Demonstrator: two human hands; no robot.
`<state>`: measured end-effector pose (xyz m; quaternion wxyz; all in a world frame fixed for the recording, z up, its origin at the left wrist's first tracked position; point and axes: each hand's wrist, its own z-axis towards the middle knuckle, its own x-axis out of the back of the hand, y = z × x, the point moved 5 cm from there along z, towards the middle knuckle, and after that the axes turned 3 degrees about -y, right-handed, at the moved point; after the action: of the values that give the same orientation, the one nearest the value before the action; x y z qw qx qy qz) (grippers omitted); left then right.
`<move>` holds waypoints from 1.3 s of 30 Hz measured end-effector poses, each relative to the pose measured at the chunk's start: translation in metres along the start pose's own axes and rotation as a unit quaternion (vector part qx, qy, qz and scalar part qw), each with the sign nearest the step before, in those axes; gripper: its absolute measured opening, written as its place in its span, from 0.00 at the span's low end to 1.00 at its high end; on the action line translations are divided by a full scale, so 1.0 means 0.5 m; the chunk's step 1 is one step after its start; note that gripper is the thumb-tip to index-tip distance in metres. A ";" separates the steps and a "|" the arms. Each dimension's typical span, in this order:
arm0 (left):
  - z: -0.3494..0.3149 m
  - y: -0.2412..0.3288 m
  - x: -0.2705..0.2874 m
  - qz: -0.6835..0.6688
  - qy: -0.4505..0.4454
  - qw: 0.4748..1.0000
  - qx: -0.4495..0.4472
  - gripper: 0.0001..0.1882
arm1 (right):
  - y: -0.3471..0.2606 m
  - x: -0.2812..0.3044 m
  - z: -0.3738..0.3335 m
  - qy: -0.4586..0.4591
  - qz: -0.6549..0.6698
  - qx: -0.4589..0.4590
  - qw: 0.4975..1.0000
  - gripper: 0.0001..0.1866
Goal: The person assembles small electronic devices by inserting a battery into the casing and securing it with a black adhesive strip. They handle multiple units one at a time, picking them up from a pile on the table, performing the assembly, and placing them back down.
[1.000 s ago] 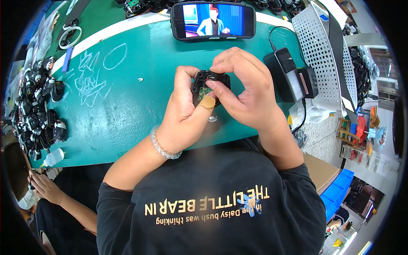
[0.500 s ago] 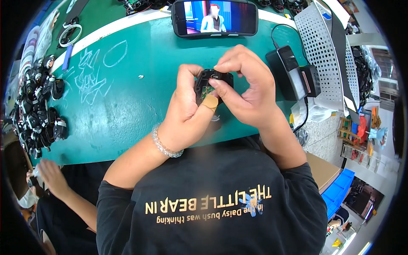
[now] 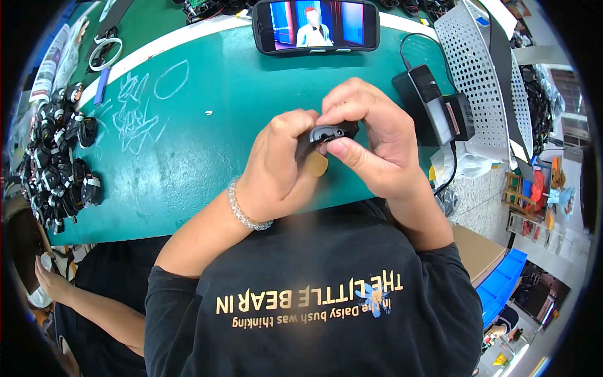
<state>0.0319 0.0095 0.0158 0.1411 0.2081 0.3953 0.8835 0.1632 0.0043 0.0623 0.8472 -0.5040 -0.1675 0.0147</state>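
Observation:
Both my hands hold a small black plastic housing [image 3: 326,133] above the green table, tilted so that its narrow edge with a round hole faces up. My left hand [image 3: 274,166] wraps round its left side, fingers closed, with a tan finger cot [image 3: 316,164] on the thumb. On the other side, my right hand [image 3: 382,141] pinches the housing's upper end between thumb and bent fingers. The inside of the housing is turned out of sight.
A phone [image 3: 316,25] playing a video stands at the table's back. To the right are a black box-shaped device with a cable [image 3: 429,103] and a white perforated basket [image 3: 471,69]. Bundled black cabled parts [image 3: 59,157] lie at the left edge. A co-worker's hand [image 3: 51,279] shows lower left.
The housing has tipped from showing its open inside with a green circuit board to showing its edge. My right hand has shifted slightly down and right. The co-worker's hand has moved left and down.

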 end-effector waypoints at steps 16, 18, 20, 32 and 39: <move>0.017 0.021 0.003 0.023 -0.044 0.989 -0.137 0.24 | -0.041 -0.009 -0.018 -0.014 -0.062 0.078 0.995 0.14; 0.005 0.004 0.000 -0.031 -0.007 0.997 -0.070 0.21 | -0.036 -0.011 -0.015 -0.009 -0.080 0.059 0.995 0.16; -0.002 0.005 0.005 -0.045 0.008 0.998 0.040 0.16 | -0.029 -0.010 -0.009 0.001 -0.107 0.045 0.993 0.19; 0.002 -0.074 0.027 -0.488 0.211 0.778 0.334 0.11 | 0.070 -0.053 -0.051 0.000 -0.045 -0.218 0.975 0.43; 0.004 -0.076 0.025 -0.540 0.195 0.772 0.271 0.15 | 0.097 -0.071 -0.046 0.091 0.129 -0.221 0.963 0.24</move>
<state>0.0252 0.0405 -0.0086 0.4528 -0.1870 0.6849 0.5394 0.1434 0.0018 0.0014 0.7175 -0.6950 -0.0227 0.0410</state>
